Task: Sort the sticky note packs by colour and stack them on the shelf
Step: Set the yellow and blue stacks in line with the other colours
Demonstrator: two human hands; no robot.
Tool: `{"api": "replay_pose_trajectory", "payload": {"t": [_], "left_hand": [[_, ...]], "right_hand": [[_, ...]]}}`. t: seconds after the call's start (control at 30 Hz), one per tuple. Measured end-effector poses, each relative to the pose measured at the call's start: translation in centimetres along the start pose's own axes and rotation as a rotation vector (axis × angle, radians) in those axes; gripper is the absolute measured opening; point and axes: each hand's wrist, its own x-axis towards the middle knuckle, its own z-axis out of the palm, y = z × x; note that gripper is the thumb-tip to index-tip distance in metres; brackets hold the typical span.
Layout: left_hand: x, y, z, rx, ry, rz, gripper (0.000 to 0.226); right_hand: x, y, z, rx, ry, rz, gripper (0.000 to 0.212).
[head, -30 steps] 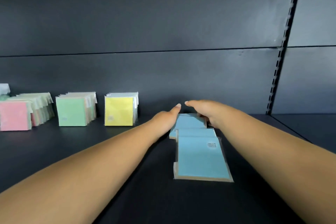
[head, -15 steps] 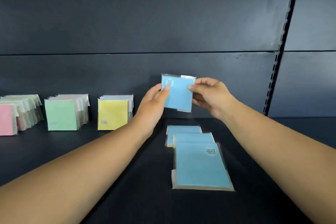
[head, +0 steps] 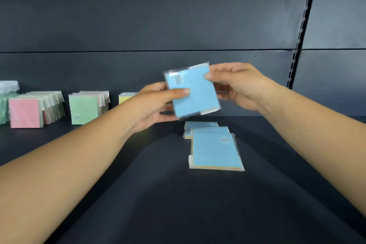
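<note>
Both hands, left hand and right hand, pinched a wrapped blue sticky note pack at frame centre. It faced the camera, top edge tilted leftward.

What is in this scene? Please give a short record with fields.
held: blue pack, tilted, above the shelf
left hand: grip on its left edge
right hand: grip on its right edge
flat on shelf: blue packs, overlapping
upright rows, left: pink, green, yellow partly hidden
</note>
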Motion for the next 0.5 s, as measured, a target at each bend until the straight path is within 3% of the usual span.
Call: {"api": "replay_pose_trajectory", "payload": {"t": [0.2,0.27,0.4,0.5], "left_hand": [[-1.7,1.0,0.0,0.057,-0.142,0.018,0.047],[-1.8,0.5,0.5,0.081,-0.17,-0.006,0.036],[-1.9,-0.1,0.7,0.006,-0.069,-0.032,0.007],[-2.0,-0.5,0.0,-0.068,0.015,-0.054,0.004]], "right_hand": [[-0.5,-2.1,0.4,-0.319,-0.059,-0.008,0.012],[-0.7,-2.2,1.0,-0.34,-0.078,-0.015,0.014],[-0.8,-1.9,2.0,-0.3,-0.057,-0.025,0.012],[-0.8,-1.2,1.7,-0.208,-0.013,0.011,0.007]]}}
